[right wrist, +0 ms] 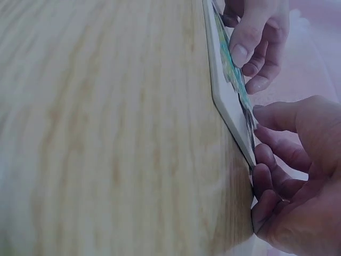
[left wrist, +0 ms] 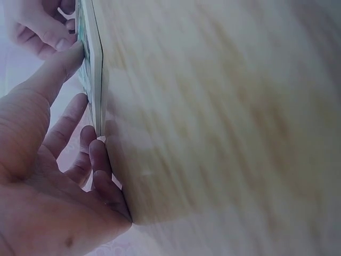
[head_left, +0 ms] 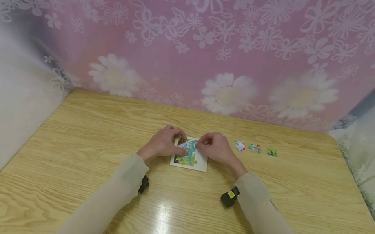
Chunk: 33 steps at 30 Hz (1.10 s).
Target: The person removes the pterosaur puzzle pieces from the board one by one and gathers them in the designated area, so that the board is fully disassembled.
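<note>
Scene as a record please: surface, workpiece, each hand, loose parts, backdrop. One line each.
surface: wood-grain table
workpiece: puzzle board, pieces joined on its left, bare area on its right
left hand: hand with thumb on the joined pieces, fingers near the board's far left corner
right hand: hand with thumb and index at the joined pieces' far right edge; whether they pinch a piece is unclear
loose parts: three puzzle pieces in a row, right of the board
backdrop: pink floral curtain

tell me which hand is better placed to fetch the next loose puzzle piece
Probably the right hand: the three loose pieces lie on its side of the puzzle board, nearer to it. The left hand is at the board's opposite side, its thumb on the assembled pieces.
</note>
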Each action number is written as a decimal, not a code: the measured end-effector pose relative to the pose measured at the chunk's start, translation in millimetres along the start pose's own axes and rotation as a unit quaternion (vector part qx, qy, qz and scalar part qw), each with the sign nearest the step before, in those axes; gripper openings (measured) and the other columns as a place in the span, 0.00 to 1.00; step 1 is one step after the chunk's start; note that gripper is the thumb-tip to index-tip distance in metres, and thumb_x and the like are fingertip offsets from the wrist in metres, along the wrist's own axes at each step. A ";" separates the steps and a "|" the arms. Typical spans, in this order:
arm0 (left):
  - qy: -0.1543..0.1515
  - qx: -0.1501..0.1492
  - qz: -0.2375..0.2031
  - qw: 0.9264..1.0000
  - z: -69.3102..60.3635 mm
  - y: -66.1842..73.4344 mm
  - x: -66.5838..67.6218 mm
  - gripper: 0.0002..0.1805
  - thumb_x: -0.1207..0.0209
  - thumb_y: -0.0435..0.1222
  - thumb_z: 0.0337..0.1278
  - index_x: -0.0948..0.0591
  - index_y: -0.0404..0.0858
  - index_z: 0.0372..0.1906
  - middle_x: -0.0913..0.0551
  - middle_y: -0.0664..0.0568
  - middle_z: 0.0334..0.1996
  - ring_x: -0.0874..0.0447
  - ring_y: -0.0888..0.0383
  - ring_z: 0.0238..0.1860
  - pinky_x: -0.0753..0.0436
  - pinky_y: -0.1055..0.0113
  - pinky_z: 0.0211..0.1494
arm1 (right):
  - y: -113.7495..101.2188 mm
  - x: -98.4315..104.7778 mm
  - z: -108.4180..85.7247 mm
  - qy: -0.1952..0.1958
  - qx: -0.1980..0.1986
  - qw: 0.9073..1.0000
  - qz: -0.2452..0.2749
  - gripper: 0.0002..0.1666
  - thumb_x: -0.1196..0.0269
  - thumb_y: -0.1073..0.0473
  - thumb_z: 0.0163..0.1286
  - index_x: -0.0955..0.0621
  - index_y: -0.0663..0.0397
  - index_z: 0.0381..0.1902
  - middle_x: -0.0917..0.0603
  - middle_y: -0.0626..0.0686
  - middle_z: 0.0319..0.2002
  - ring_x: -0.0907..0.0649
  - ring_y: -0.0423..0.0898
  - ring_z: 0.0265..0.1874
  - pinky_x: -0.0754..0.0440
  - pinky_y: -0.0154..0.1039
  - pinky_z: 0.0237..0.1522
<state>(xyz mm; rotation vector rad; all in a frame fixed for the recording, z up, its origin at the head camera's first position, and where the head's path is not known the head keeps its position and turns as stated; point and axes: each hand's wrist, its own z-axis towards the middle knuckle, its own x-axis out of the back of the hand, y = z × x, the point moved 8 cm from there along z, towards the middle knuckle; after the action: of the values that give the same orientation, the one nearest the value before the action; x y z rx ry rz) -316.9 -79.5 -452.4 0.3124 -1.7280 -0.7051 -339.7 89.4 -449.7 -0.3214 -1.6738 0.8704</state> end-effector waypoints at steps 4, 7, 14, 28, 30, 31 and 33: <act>-0.002 0.004 -0.004 1.000 0.6 0.7 -0.4 0.24 0.28 0.53 0.56 0.18 0.52 0.56 0.25 0.48 0.58 0.30 0.48 0.54 0.29 0.53 0.54 | 1.1 -0.7 -0.7 0.008 -0.015 1.000 0.012 0.10 0.34 0.54 0.71 0.14 0.54 0.41 0.14 0.53 0.36 0.21 0.45 0.34 0.27 0.37 0.37; -0.002 0.009 -0.005 1.000 0.6 0.6 -0.7 0.24 0.28 0.53 0.56 0.18 0.52 0.56 0.26 0.49 0.59 0.30 0.46 0.56 0.29 0.52 0.55 | 1.3 -0.7 -1.9 0.017 -0.022 0.999 0.018 0.10 0.34 0.53 0.71 0.14 0.54 0.40 0.14 0.54 0.37 0.20 0.46 0.34 0.26 0.37 0.37; -0.006 0.025 -0.008 1.000 0.9 -0.8 -0.5 0.24 0.28 0.52 0.56 0.18 0.53 0.56 0.27 0.49 0.60 0.31 0.45 0.58 0.29 0.49 0.56 | 4.7 -3.0 -1.5 0.020 -0.049 0.998 0.037 0.11 0.34 0.51 0.71 0.15 0.53 0.41 0.13 0.54 0.37 0.17 0.47 0.37 0.24 0.38 0.40; -0.015 0.050 -0.013 0.999 -2.9 4.6 1.2 0.24 0.28 0.50 0.56 0.19 0.52 0.57 0.27 0.48 0.53 0.34 0.46 0.54 0.34 0.50 0.55 | 0.6 -3.8 -2.8 0.021 -0.043 0.997 0.057 0.13 0.34 0.55 0.70 0.12 0.51 0.50 0.10 0.56 0.40 0.14 0.48 0.39 0.20 0.39 0.43; -0.016 0.051 -0.015 0.998 -3.2 5.2 1.4 0.24 0.28 0.50 0.56 0.19 0.52 0.56 0.27 0.49 0.53 0.34 0.46 0.54 0.35 0.50 0.55 | 0.4 -3.6 -3.0 0.023 -0.046 0.997 0.057 0.13 0.34 0.55 0.70 0.12 0.52 0.50 0.09 0.56 0.40 0.14 0.48 0.39 0.21 0.38 0.43; -0.016 0.051 -0.015 0.998 -3.3 5.2 1.4 0.24 0.28 0.50 0.56 0.18 0.52 0.56 0.27 0.49 0.53 0.34 0.46 0.54 0.35 0.50 0.55 | 0.5 -3.5 -3.2 0.024 -0.048 0.997 0.057 0.13 0.34 0.55 0.70 0.12 0.52 0.49 0.09 0.55 0.40 0.14 0.48 0.39 0.21 0.38 0.43; -0.016 0.053 -0.016 0.998 -3.5 5.2 1.6 0.24 0.28 0.50 0.56 0.18 0.52 0.56 0.27 0.49 0.53 0.34 0.46 0.54 0.34 0.51 0.55 | 0.9 -3.9 -2.9 0.024 -0.050 0.997 0.056 0.13 0.34 0.55 0.70 0.12 0.51 0.49 0.09 0.55 0.39 0.14 0.47 0.38 0.22 0.37 0.42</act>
<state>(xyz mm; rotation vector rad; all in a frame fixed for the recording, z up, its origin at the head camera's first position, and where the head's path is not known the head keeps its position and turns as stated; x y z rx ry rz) -313.3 -77.3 -447.6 0.4037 -1.7967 -0.6457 -336.0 88.7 -452.9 -0.5053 -1.6701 0.8570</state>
